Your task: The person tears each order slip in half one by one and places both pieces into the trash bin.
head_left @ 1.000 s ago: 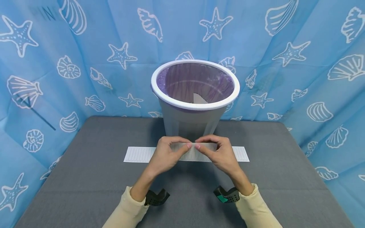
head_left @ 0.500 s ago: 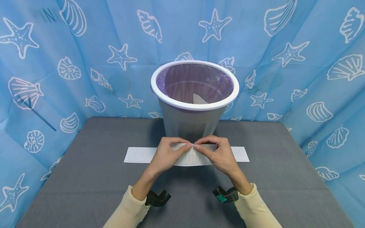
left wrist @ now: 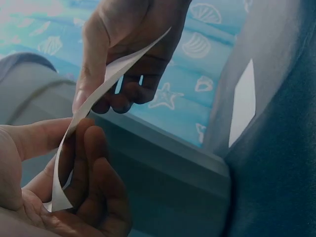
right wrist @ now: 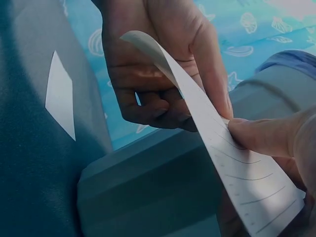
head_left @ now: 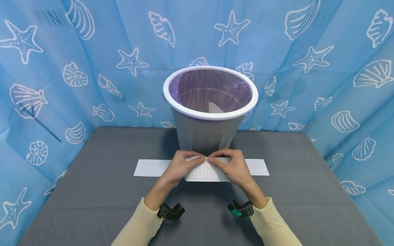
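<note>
Both hands pinch the upper edge of a white paper strip point(head_left: 207, 172) printed with thin lines and a row of small boxes. My left hand point(head_left: 178, 168) and right hand point(head_left: 235, 169) grip it close together, thumbs nearly touching at the middle. In the wrist views the held strip point(left wrist: 91, 101) bends in a curve, raised off the table. Lined white paper lies on the table behind the hands, its left part point(head_left: 150, 167) and right part point(head_left: 259, 167) showing; its middle is hidden, so I cannot tell whether it is one piece.
Just behind the hands stands a grey bin point(head_left: 201, 135) with a white rim and purple liner; a pale piece point(head_left: 214, 107) is inside. Grey cloth point(head_left: 92, 205) covers the table. A blue curtain point(head_left: 184, 30) with shells and starfish hangs behind and at both sides.
The held strip's lower edge has swung down toward me, and its printed lines and boxes now show clearly. Both hands have shifted slightly toward me, keeping their pinch.
</note>
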`<state>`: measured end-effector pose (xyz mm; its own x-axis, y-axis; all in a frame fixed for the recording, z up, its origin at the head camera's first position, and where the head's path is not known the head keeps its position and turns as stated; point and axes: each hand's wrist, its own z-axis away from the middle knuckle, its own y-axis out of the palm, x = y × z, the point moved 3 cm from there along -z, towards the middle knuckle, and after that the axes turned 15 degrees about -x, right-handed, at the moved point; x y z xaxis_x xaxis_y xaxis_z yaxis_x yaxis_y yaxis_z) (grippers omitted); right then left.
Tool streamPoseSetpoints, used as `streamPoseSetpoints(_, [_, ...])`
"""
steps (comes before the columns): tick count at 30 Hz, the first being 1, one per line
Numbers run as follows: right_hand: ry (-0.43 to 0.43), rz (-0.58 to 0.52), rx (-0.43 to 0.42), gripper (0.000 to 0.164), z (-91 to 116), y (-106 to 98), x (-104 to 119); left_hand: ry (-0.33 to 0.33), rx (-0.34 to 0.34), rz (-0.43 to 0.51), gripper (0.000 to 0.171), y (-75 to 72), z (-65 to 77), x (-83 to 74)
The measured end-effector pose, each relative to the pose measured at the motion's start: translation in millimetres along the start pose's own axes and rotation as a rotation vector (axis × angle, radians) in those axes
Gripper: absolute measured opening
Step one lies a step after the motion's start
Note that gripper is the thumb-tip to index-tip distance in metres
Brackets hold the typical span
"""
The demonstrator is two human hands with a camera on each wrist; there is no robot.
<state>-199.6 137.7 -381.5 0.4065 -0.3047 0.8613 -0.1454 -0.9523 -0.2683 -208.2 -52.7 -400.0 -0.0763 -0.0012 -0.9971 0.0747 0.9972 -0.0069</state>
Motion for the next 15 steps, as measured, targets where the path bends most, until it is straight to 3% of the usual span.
streamPoseSetpoints(8, [-0.044,0.027,-0.013,0.004,-0.1,0.4,2.2,-0.042,-0.002,0.029,0.026,0.2,-0.8,-0.5])
streamPoseSetpoints(15, [-0.093,-0.024,-0.007,0.003,1.5,0.2,5.4,-0.047,-0.013,0.033,0.027,-0.1,0.6,-3.7])
